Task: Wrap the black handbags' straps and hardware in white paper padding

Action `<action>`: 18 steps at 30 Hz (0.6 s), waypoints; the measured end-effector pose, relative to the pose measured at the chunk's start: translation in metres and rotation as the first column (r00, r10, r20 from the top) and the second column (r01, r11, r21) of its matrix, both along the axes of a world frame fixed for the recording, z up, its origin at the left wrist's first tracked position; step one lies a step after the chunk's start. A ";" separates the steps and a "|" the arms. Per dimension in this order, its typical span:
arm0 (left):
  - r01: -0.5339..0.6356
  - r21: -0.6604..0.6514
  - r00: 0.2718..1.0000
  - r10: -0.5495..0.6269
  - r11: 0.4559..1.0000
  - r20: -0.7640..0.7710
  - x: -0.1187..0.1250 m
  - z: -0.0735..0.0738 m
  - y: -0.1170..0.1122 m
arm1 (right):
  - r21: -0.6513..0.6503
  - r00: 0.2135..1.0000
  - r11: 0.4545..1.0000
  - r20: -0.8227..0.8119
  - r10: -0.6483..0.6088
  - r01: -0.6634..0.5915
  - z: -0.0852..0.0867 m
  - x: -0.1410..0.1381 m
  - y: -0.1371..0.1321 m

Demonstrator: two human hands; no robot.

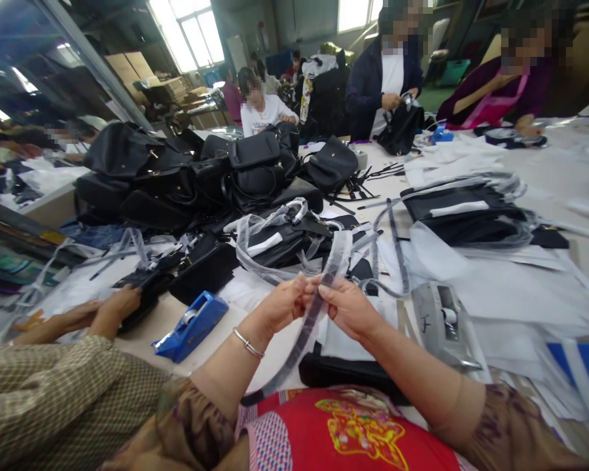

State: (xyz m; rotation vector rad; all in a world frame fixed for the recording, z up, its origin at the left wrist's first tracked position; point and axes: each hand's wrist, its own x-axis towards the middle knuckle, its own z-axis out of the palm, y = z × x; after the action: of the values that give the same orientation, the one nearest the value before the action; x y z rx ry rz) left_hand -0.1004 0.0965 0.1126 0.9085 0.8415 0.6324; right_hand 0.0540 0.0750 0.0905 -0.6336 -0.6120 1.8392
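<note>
A dark bag strap (pixel 302 333) wrapped in translucent white film runs from above my hands down to the front of my red apron. My left hand (pixel 285 304), with a bangle at its wrist, pinches the wrapped strap from the left. From the right, my right hand (pixel 347 307) grips the same strap, thumb on top, its fingers against those of the left hand. Below the hands lies a black bag (pixel 348 371) partly covered by white sheet. Just beyond them is another black bag (pixel 285 239) with film-wrapped handles.
A blue tape dispenser (pixel 191 327) stands left of my arms, a grey one (pixel 444 324) to the right. Black bags (pixel 177 176) are heaped at the back left. White sheets (pixel 525 288) cover the right side. A co-worker's hands (pixel 120 304) handle a dark item at left; other people stand across the table.
</note>
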 end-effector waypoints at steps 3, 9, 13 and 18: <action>0.179 -0.113 0.983 -0.172 0.977 0.068 -0.011 -0.014 -0.021 | 0.029 0.990 0.990 -0.003 -0.141 0.141 0.010 0.019 0.023; -0.007 0.022 0.997 0.009 1.000 -0.077 -0.017 -0.017 -0.030 | 0.034 0.981 0.984 0.084 -0.175 0.173 0.007 0.028 0.028; -0.387 0.148 0.921 0.388 0.910 0.024 -0.005 -0.009 -0.014 | 0.055 0.910 0.992 0.406 0.085 -0.117 -0.012 0.006 -0.007; -0.470 0.152 0.883 0.465 0.870 0.070 0.010 -0.005 -0.007 | 0.057 0.769 0.936 0.589 0.249 -0.346 -0.030 -0.015 -0.033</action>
State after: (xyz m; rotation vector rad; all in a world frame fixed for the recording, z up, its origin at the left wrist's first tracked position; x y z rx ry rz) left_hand -0.0900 0.0894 0.1078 0.8427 1.0021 1.1519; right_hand 0.0386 0.0419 0.0607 -1.0440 -1.3222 1.8532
